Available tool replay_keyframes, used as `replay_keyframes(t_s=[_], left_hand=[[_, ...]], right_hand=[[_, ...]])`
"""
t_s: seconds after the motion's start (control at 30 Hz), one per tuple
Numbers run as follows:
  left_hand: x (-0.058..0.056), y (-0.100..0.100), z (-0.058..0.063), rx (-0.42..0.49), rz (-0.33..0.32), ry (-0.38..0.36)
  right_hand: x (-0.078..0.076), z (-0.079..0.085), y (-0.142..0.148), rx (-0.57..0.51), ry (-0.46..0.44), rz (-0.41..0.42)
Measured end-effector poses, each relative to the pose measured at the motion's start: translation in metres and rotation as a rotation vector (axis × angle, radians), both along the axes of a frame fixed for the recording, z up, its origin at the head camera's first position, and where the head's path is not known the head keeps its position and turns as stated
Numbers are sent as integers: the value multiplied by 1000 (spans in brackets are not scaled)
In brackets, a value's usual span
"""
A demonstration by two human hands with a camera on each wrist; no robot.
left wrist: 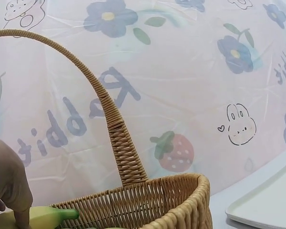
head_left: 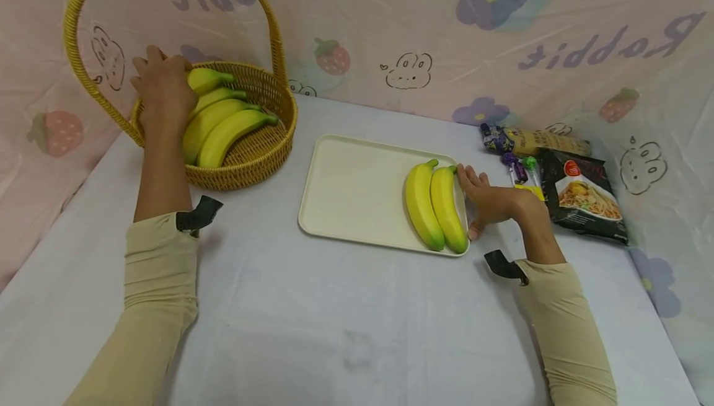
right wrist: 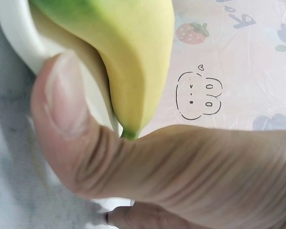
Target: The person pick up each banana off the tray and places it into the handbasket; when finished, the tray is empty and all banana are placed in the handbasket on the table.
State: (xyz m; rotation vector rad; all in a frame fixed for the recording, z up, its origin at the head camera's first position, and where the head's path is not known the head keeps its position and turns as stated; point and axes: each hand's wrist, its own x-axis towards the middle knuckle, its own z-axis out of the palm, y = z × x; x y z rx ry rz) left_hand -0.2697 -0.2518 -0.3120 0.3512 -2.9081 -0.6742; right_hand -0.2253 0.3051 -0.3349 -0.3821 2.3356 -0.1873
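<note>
My left hand (head_left: 164, 87) reaches into the left side of a wicker basket (head_left: 253, 173). In the left wrist view its fingers (left wrist: 22, 202) curl down over a banana (left wrist: 45, 217), gripping it near the stem end. Several more bananas (head_left: 231, 136) lie side by side in the basket, their stems to the right. My right hand (head_left: 493, 201) rests at the right edge of a cream tray (head_left: 357, 189), fingers extended and thumb against the rim. Two yellow bananas with green tips (head_left: 424, 204) lie next to each other on the tray's right end.
The basket's tall handle (head_left: 72, 22) arches above my left hand. Beyond my right hand lie a black noodle packet (head_left: 591, 198), small wrapped sweets (head_left: 521, 170) and a long yellowish package (head_left: 541, 141). A printed curtain (head_left: 379, 34) hangs behind the white-covered table (head_left: 312, 319).
</note>
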Motion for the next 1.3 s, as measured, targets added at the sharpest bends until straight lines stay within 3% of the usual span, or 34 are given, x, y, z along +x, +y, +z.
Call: replay_keyframes(t_s=[0.3, 0.53, 0.8, 1.07, 1.3], left_hand=[[0, -3, 0, -10, 1, -22], [5, -2, 4, 61, -1, -55], [6, 7, 17, 67, -12, -42], [8, 36, 32, 72, -127, -25], [7, 63, 42, 116, -234, -88]], right_hand=[[-1, -1, -1, 8, -3, -7], [1, 0, -2, 16, -2, -8], [1, 1, -4, 23, 6, -5], [1, 0, -3, 15, 4, -15], [-1, -1, -2, 23, 9, 0]])
